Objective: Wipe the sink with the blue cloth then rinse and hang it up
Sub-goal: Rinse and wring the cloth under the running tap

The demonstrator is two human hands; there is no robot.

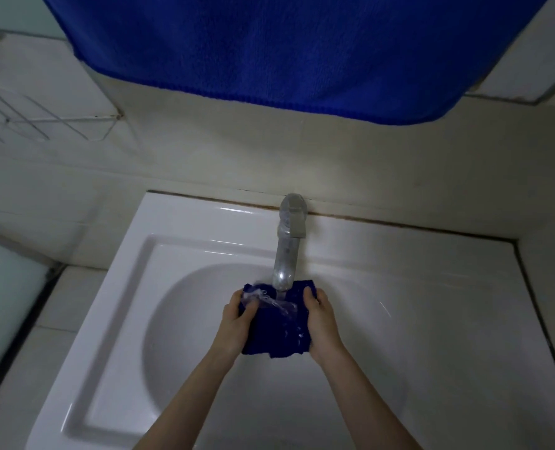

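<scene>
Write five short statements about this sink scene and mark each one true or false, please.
1. Both the left hand and the right hand grip the dark blue cloth. True.
2. The silver metal tap is turned off. False: water runs from it onto the cloth.
3. The cloth lies flat on the bottom of the white ceramic sink. False: the hands hold it up under the tap.
4. A large bright blue towel hangs above the sink. True.
5. A thin wire rack is on the wall at the right. False: it is at the left.
</scene>
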